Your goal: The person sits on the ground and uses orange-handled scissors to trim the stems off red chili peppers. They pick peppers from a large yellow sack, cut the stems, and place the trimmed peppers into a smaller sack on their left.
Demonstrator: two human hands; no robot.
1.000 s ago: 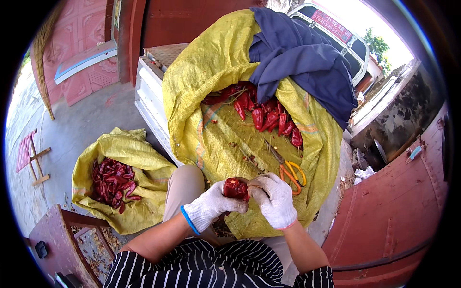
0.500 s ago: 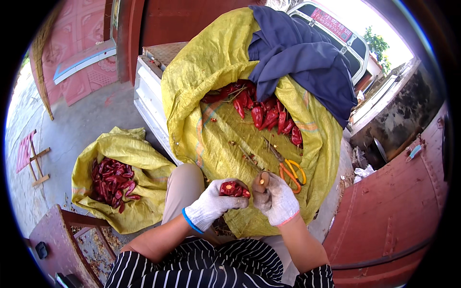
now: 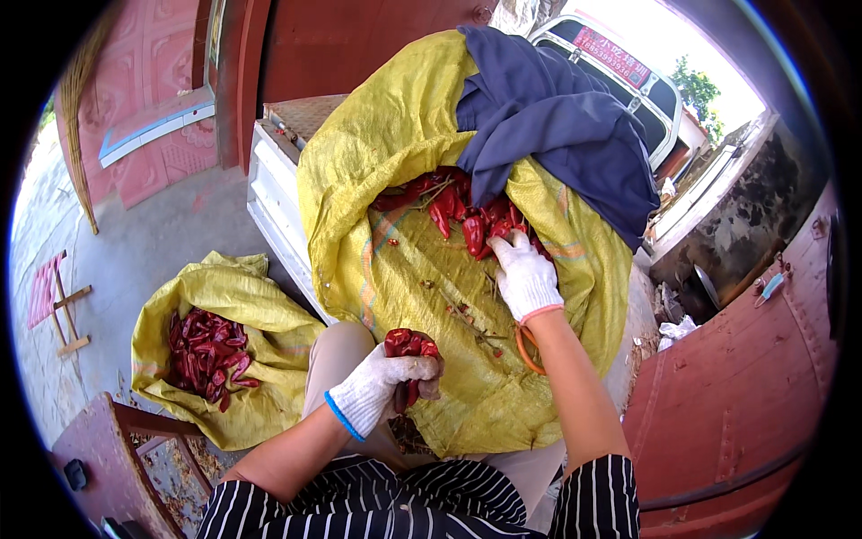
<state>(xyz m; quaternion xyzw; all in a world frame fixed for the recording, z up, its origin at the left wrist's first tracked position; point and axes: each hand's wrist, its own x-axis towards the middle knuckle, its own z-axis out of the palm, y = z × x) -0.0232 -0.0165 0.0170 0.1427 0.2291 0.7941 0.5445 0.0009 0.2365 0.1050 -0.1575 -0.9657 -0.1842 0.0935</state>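
My left hand (image 3: 375,388), in a white glove with a blue cuff, is closed around several dried red chili peppers (image 3: 410,343) in front of my lap. My right hand (image 3: 525,277), gloved with a pink cuff, reaches into the mouth of the large yellow woven sack (image 3: 422,359). Its fingers are apart and touch the pile of red chili peppers (image 3: 446,205) there. Under my right forearm shows an orange handle of the scissors (image 3: 530,355); the rest of them is hidden. Stem bits and seeds (image 3: 467,316) lie scattered on the sack.
At the left on the ground, a smaller yellow sack (image 3: 269,310) holds many red chili peppers (image 3: 208,352). A dark blue cloth (image 3: 561,126) drapes over the big sack. Nearby are a wooden stool (image 3: 94,445), a folding stool (image 3: 63,305), a red metal panel (image 3: 727,386) and a parked vehicle (image 3: 651,99).
My right hand has left the spot beside my left hand and moved forward to the chili peppers in the big sack. The left hand keeps its chili peppers, drawn slightly back.
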